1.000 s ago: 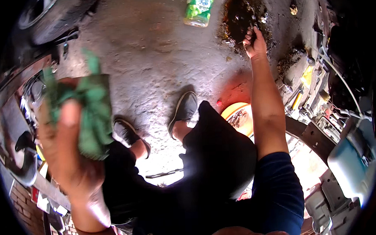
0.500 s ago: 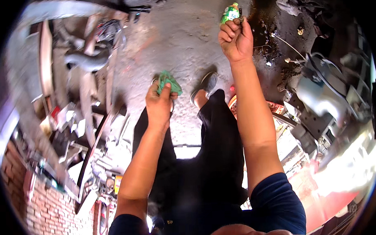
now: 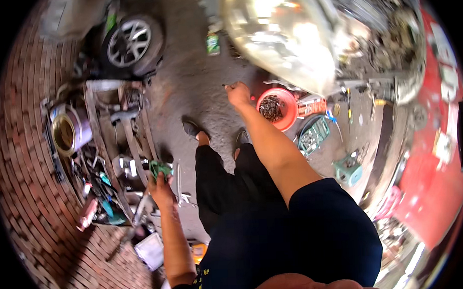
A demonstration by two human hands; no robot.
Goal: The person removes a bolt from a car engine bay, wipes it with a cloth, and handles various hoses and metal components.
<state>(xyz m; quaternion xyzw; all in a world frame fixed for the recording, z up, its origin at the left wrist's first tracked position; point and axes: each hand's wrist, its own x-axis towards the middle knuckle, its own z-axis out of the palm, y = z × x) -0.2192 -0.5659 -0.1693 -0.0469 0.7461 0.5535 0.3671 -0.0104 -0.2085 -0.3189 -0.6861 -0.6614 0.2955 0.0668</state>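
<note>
My left hand (image 3: 161,189) is closed around a crumpled green rag (image 3: 162,169), low on the left beside a metal frame heaped with tools. Out in front of me, my right hand (image 3: 238,93) is closed in a pinch. A small dark piece (image 3: 224,85) pokes out from its fingertips, too small to name. To the right of this hand a red bucket (image 3: 293,107) holds many small rusty-brown pieces (image 3: 272,108), and the two do not touch.
A wheel (image 3: 130,43) lies at the far left, and a green bottle (image 3: 213,44) is on the floor ahead. Tools crowd the metal frame (image 3: 101,128), with a large can (image 3: 70,132) on it. A green tool case (image 3: 314,136) and stool (image 3: 348,169) are at right, near a red car panel (image 3: 426,183).
The view has swung, bringing the wheel and the red bucket into sight. My right hand has drawn away from the green bottle. My left hand, still gripping the rag, is now beside the tool frame.
</note>
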